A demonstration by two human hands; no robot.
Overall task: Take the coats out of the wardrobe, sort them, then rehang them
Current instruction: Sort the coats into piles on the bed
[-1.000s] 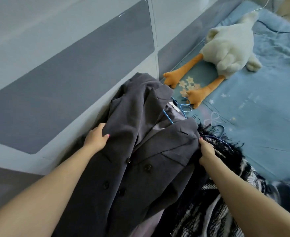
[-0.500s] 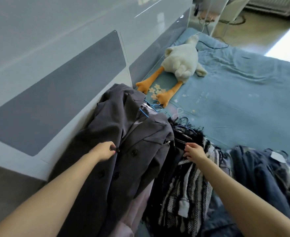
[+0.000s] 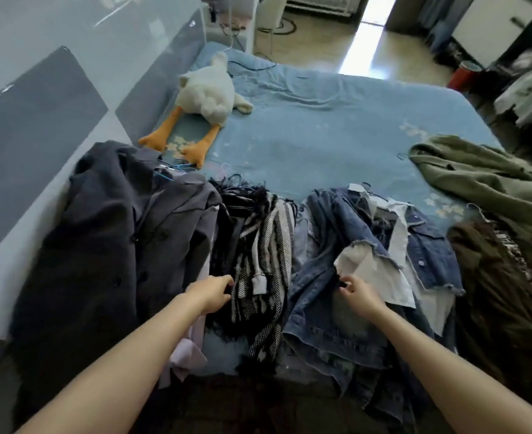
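Coats lie in a row on the blue bed cover (image 3: 321,136). A dark grey blazer (image 3: 111,233) on a blue hanger (image 3: 164,175) is at the left. Beside it lies a black-and-white striped coat (image 3: 258,245), then a blue denim jacket (image 3: 327,245) with a pale lining. An olive green coat (image 3: 484,180) and a dark brown garment (image 3: 503,277) lie at the right. My left hand (image 3: 211,292) reaches between the blazer and the striped coat, fingers touching the striped coat's edge. My right hand (image 3: 357,291) rests on the denim jacket with loosely curled fingers.
A white plush goose (image 3: 208,92) with orange feet lies at the far left of the bed. A grey padded headboard (image 3: 39,120) runs along the left side. Beyond the bed are bare floor, a chair (image 3: 269,10) and a red container (image 3: 462,76).
Both hands let go of the grey blazer and moved right. My left hand went to the striped coat's edge, my right hand from the striped coat to the denim jacket. The view swung right.
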